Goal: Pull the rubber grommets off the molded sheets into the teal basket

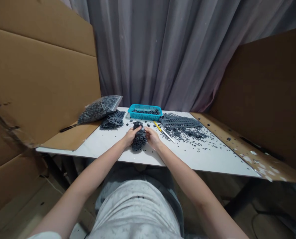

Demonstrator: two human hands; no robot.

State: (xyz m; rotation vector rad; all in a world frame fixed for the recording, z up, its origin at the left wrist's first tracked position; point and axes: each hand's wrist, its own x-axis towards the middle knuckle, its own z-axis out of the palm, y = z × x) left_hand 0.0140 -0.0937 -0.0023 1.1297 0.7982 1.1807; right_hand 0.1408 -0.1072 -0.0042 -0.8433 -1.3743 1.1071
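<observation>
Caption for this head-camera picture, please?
Left hand and right hand hold a black holed sheet on a table, blue basket behind.

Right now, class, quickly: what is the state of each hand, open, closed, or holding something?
Left hand: closed on the left side of the black bundle of rings.
Right hand: closed on the right side of the same bundle.

The black perforated sheet (139,140) is looking like matt, pliable rubber or soft plastic, and the white tabletop (212,157) is showing a smooth, faintly glossy face. The turquoise basket (145,112) is reading as moulded plastic mesh and the clear bag (100,107) is gleaming as thin film. The brown cardboard (38,83) is looking matt, and the grey curtain (167,49) is hanging as soft cloth.
</observation>
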